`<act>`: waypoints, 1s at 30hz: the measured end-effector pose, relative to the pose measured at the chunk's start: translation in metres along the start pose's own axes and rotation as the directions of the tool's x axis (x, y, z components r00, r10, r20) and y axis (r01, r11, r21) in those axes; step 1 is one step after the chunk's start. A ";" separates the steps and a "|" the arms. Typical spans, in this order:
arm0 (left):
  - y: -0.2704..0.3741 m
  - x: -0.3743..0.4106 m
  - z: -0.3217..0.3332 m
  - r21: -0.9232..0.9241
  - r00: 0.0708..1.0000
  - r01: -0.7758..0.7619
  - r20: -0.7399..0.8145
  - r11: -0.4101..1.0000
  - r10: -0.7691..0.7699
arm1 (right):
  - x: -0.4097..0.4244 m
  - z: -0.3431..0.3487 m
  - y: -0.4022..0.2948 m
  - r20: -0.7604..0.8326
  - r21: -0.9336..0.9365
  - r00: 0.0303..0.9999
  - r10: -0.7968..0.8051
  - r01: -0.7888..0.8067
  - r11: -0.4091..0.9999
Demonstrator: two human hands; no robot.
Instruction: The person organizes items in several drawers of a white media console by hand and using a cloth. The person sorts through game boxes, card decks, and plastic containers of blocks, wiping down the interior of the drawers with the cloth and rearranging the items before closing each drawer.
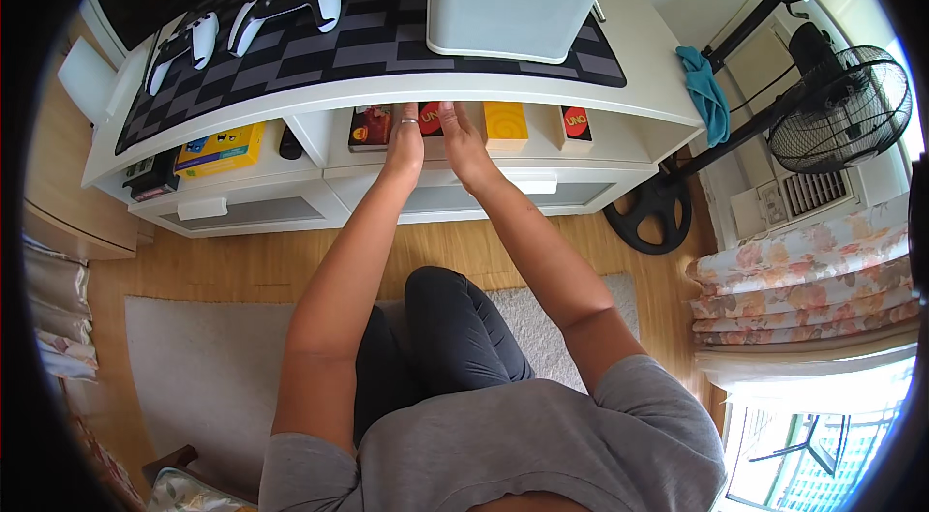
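Both my hands reach into the open shelf of a white TV cabinet [631,138], under its top board. My left hand [406,145] is at the left side of a red and black UNO box [431,121], and my right hand [463,147] is at its right side. The fingertips are hidden under the top, so their grip cannot be told. Left of my left hand stands a dark red box [370,127]. To the right of my right hand is a yellow box [506,124], and farther right a smaller UNO box [576,127].
On the cabinet top are two game controllers [290,4] and a white-framed grey box [508,0] on a checkered mat [377,47]. A yellow box [221,150] lies in the left compartment. A black round stand base [651,214] and a fan [842,109] are at the right.
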State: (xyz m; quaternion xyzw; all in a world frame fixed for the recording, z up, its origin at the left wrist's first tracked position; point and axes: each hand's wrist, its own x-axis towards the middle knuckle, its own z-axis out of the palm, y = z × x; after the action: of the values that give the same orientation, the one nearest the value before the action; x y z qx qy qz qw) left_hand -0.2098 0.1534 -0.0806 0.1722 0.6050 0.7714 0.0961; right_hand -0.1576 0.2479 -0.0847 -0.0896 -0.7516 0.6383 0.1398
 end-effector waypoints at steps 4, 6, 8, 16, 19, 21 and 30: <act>-0.002 0.003 0.002 -0.001 1.000 0.021 -0.012 1.000 -0.021 | 0.004 0.005 0.008 -0.018 0.004 1.000 -0.021 0.021 1.000; -0.001 0.002 0.003 0.015 1.000 0.017 -0.022 1.000 -0.017 | 0.003 0.006 0.003 -0.048 -0.029 0.998 -0.029 0.027 0.999; 0.001 -0.003 0.004 0.088 0.999 -0.015 -0.040 0.996 0.019 | -0.002 0.005 -0.003 -0.071 -0.069 0.997 -0.007 0.002 0.998; 0.001 0.006 -0.069 0.937 0.975 -0.181 0.131 0.297 0.182 | -0.078 -0.037 -0.146 0.008 -0.537 0.691 -0.723 0.613 0.580; -0.019 0.008 -0.082 0.946 0.901 -0.266 0.176 0.184 0.397 | -0.014 -0.087 -0.222 -0.048 -0.876 0.259 -0.965 0.453 0.165; -0.028 0.019 -0.069 0.950 0.920 -0.244 0.163 0.196 0.356 | 0.028 -0.117 -0.250 -0.064 -0.968 0.262 -0.963 0.217 0.124; -0.021 0.008 -0.064 0.987 0.968 -0.112 0.083 0.115 0.237 | -0.017 -0.137 -0.253 -0.261 -0.797 0.622 -0.738 0.292 0.528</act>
State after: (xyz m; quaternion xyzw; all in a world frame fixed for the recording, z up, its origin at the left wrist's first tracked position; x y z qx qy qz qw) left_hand -0.2432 0.1046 -0.1132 0.2255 0.9403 0.1979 -0.1606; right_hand -0.0863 0.3276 0.1826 -0.0814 -0.8397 0.1743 0.5078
